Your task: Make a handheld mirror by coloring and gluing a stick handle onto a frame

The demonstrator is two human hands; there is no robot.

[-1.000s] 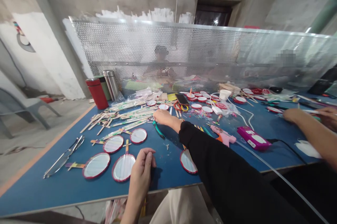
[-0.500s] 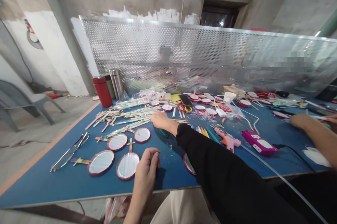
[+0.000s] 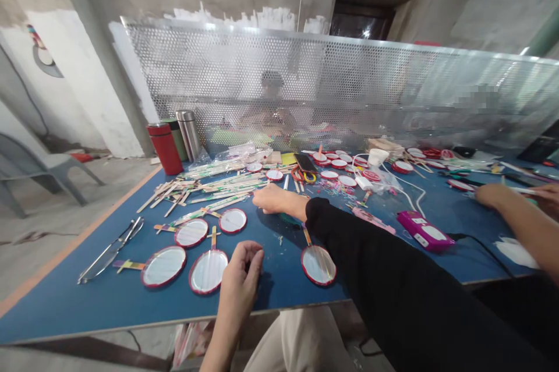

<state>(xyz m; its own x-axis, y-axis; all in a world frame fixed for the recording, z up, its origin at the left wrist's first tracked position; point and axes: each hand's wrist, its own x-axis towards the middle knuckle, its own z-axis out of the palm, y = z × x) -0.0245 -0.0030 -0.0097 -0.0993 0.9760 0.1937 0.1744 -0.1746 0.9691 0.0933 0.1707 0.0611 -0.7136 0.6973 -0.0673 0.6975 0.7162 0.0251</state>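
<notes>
Near the front edge rests my left hand (image 3: 242, 270), its fingers curled together with nothing showing in them, just right of a round red-rimmed disc (image 3: 208, 272). My right hand (image 3: 275, 199), in a black sleeve, reaches farther over the table at the right end of the pale sticks (image 3: 231, 188). Its fingers are bent down and pressed together; what they hold is hidden. Under the right forearm lies another red-rimmed disc (image 3: 318, 265) with a stick handle. More handled discs (image 3: 163, 266) lie to the left.
Red (image 3: 165, 149) and steel (image 3: 189, 134) bottles stand at the back left. A pink glue gun (image 3: 373, 220) and a purple box (image 3: 423, 232) with a cable lie right of my sleeve. Another person's hands (image 3: 495, 196) are at the far right. A perforated metal screen (image 3: 332, 81) stands behind.
My right hand has shifted slightly right, and its sleeve now covers the coloured pens and part of the glue gun. More of the disc beneath the forearm shows. The view has tilted slightly down.
</notes>
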